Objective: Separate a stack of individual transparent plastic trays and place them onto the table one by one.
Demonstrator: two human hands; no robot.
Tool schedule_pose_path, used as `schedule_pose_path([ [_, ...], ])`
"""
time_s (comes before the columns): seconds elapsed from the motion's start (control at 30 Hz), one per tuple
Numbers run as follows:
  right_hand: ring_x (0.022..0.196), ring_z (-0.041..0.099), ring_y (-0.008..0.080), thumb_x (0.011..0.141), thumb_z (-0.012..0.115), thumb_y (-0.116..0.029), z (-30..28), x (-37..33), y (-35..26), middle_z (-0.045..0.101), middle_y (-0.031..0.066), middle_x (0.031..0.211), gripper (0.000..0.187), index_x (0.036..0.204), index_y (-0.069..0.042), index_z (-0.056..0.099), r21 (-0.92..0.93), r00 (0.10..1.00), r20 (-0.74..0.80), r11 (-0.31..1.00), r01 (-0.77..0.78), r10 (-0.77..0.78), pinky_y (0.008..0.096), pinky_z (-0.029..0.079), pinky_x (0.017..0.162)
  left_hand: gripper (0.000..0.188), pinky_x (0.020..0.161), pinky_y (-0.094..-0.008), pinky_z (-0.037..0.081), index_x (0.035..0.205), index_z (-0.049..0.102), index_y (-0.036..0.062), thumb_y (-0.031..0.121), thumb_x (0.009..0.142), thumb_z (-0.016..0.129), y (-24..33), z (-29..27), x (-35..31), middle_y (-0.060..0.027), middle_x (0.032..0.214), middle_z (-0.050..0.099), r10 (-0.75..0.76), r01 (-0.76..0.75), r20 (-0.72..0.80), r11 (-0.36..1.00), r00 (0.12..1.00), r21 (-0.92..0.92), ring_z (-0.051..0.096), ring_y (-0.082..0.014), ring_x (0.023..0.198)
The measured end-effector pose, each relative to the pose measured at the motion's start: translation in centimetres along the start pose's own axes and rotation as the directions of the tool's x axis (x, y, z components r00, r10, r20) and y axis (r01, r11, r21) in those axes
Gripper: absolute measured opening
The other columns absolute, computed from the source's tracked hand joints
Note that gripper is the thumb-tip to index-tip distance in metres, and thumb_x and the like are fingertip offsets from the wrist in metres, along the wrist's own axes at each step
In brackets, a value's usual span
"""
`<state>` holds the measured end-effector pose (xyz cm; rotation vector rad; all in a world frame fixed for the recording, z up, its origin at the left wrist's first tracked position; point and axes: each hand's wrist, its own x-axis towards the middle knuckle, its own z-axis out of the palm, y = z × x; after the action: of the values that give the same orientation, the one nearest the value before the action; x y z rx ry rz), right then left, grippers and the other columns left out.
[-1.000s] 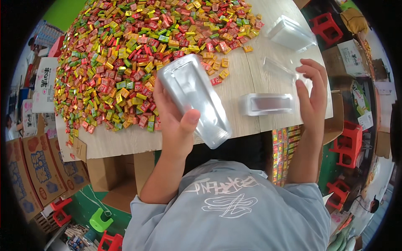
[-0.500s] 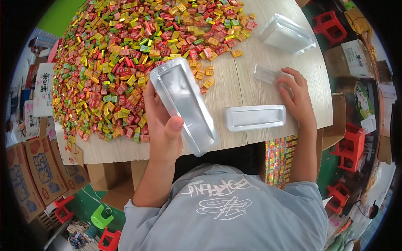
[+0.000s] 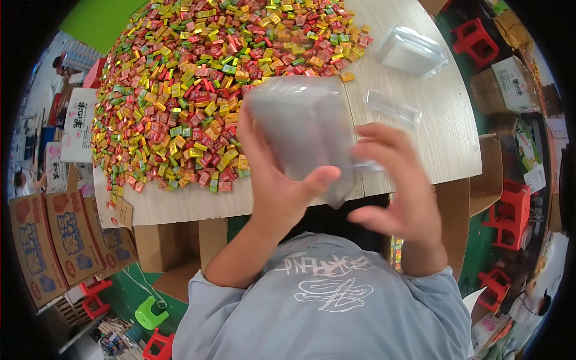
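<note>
A thick stack of clear plastic trays (image 3: 303, 126), blurred by motion, is gripped in my left hand (image 3: 279, 189) above the table's near edge. My right hand (image 3: 408, 195) hovers just to its right, fingers and thumb spread, with nothing seen between them. Partly hidden behind my right fingers lies a single clear tray (image 3: 367, 166). Farther off on the tabletop rest a small clear plastic piece (image 3: 393, 108) and another nested stack of clear trays (image 3: 414, 51).
A big heap of small wrapped sweets (image 3: 180, 102) in red, yellow, orange and green covers the left and far side of the wooden table (image 3: 444, 138). Open cardboard boxes (image 3: 174, 249) stand below its near edge. Red plastic stools (image 3: 507, 210) are on the green floor.
My left hand has moved right with the tray stack and turned it so its side shows. My right hand has left the small plastic piece and come in toward the stack.
</note>
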<state>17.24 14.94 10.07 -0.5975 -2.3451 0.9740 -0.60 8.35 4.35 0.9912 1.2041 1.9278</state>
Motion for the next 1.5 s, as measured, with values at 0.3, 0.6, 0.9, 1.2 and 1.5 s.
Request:
schedule_pose_path([
  [0.3, 0.12, 0.046, 0.0279, 0.091, 0.063, -0.034, 5.1, -0.9, -0.2, 0.041, 0.0172, 0.134, 0.053, 0.129, -0.002, 0.044, 0.196, 0.992, -0.126, 0.981, -0.004, 0.029, 0.0391, 0.04, 0.098, 0.119, 0.101, -0.0394, 0.044, 0.151, 0.003, 0.0048, 0.033, 0.072, 0.087, 1.7, -2.2, -1.5, -0.0159, 0.14, 0.037, -0.052, 0.062, 0.089, 0.992, 0.995, -0.11, 0.047, -0.0264, 0.126],
  [0.6, 0.114, 0.048, 0.0223, 0.095, 0.052, -0.014, 8.1, 0.0, -1.7, 0.041, 0.0156, 0.134, 0.037, 0.129, -0.001, 0.045, 0.478, 0.992, -0.097, 0.878, -0.023, 0.079, 0.0345, 0.04, 0.098, 0.116, 0.104, -0.04, 0.042, 0.152, 0.004, 0.0049, 0.025, 0.073, 0.086, 1.4, -5.3, -2.9, -0.0156, 0.143, 0.037, -0.017, 0.022, 0.051, 0.996, 0.999, -0.091, 0.045, -0.0262, 0.128],
  [0.9, 0.099, 0.06, 0.0198, 0.094, 0.042, 0.0, 7.7, 0.6, -3.3, 0.051, 0.0198, 0.128, 0.031, 0.124, 0.007, 0.048, 0.577, 0.94, -0.142, 0.797, -0.177, 0.311, 0.0337, 0.047, 0.09, 0.111, 0.106, -0.0373, 0.038, 0.15, 0.012, 0.002, 0.026, 0.072, 0.087, 0.8, -6.3, -2.4, -0.0127, 0.14, 0.04, -0.146, 0.156, 0.078, 0.978, 0.986, -0.139, 0.045, -0.0226, 0.127],
  [1.2, 0.118, 0.055, 0.0298, 0.085, 0.052, -0.002, -3.8, 1.2, 6.3, 0.058, 0.017, 0.125, 0.028, 0.111, 0.001, 0.06, -0.396, 0.978, -0.203, 0.909, -0.134, 0.055, 0.0393, 0.039, 0.103, 0.111, 0.104, -0.0365, 0.04, 0.149, 0.022, 0.0023, 0.041, 0.068, 0.089, -1.4, -6.1, -1.7, -0.009, 0.137, 0.045, -0.264, 0.265, 0.049, 0.904, 0.963, -0.336, 0.047, -0.0207, 0.125],
  [1.5, 0.126, 0.048, 0.0332, 0.08, 0.056, 0.0, -4.3, -0.3, 14.8, 0.055, 0.0108, 0.136, 0.03, 0.109, -0.008, 0.063, -0.543, 0.975, 0.005, 0.819, -0.184, 0.222, 0.0419, 0.032, 0.109, 0.117, 0.103, -0.0377, 0.042, 0.15, 0.022, 0.0046, 0.043, 0.064, 0.091, -1.8, -4.0, 0.0, -0.0101, 0.137, 0.045, -0.294, 0.291, 0.034, 0.914, 0.955, -0.284, 0.049, -0.0229, 0.125],
])
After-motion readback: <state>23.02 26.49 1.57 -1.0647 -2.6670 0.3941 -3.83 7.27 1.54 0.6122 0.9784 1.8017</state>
